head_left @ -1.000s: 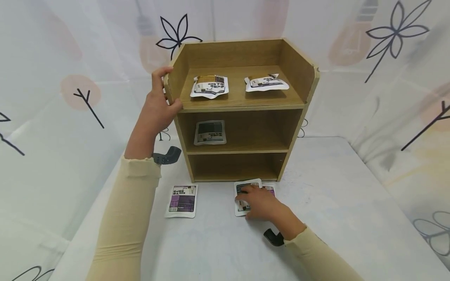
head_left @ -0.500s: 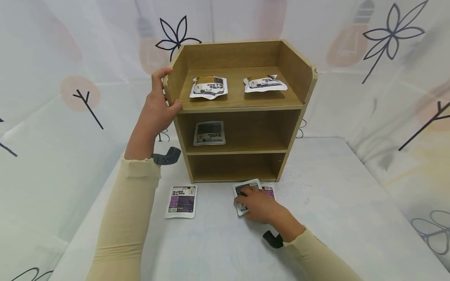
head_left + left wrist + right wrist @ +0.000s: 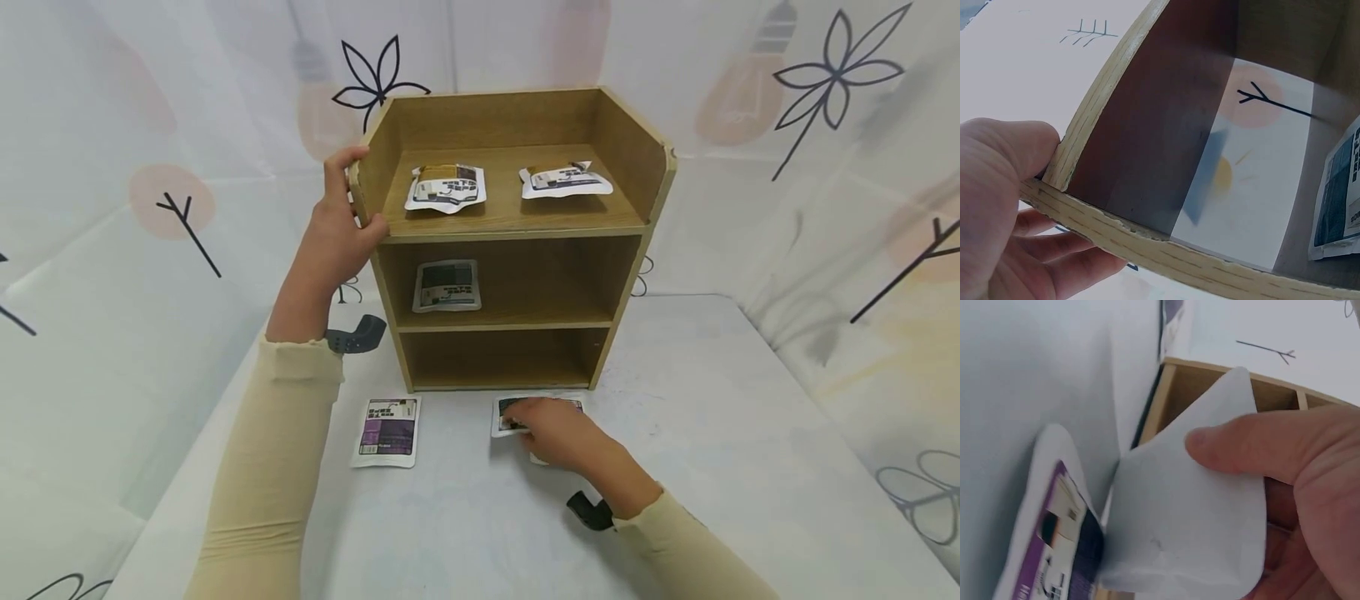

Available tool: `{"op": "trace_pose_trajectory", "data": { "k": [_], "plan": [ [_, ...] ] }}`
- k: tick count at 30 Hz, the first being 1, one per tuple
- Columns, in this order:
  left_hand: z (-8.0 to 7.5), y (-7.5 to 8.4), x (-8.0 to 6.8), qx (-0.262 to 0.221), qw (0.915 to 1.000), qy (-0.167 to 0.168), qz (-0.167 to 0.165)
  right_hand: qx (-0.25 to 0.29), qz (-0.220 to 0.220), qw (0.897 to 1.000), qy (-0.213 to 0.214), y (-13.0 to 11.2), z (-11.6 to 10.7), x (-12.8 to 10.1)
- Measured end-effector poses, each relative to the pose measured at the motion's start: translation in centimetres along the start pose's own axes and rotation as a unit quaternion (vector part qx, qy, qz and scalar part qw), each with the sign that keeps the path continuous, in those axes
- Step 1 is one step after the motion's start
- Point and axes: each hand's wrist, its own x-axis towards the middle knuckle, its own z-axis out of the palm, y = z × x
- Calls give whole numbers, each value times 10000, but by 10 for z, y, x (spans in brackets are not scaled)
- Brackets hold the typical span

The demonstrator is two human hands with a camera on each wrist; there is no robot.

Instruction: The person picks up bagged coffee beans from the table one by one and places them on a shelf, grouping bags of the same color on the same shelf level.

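Note:
My left hand (image 3: 337, 225) grips the left side panel of a small wooden shelf (image 3: 517, 232); in the left wrist view the thumb lies at the corner where two boards meet. In front of the shelf, my right hand (image 3: 558, 432) pinches a flat dark-green and white pouch (image 3: 510, 408), tilted up from the table. The right wrist view shows the thumb on that pouch's plain white back (image 3: 1191, 519). A purple-labelled pouch (image 3: 1063, 544) lies on the table close by, mostly hidden by the hand in the head view.
Two pouches, one left (image 3: 446, 188) and one right (image 3: 566, 180), lie on the top shelf. A dark-green pouch (image 3: 447, 286) stands in the middle compartment's left. Another purple pouch (image 3: 387, 432) lies on the white table (image 3: 435, 533). A printed cloth (image 3: 750, 200) hangs behind.
My right hand has taken hold of the dark-green pouch and tilted it up off the purple one, its front turning toward the shelf. The left hand keeps its grip on the panel.

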Motion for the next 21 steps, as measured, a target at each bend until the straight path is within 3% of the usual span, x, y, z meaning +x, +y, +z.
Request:
{"op": "trace_pose_trajectory", "data": {
  "k": [13, 21],
  "plan": [
    [1, -1, 0, -28, 10000, 9, 11, -247, -22, 9963, 826, 4, -20, 0],
    [1, -1, 1, -33, 10000, -3, 10, -393, -477, 9823, 1771, 9, -32, -4]
  ]
}}
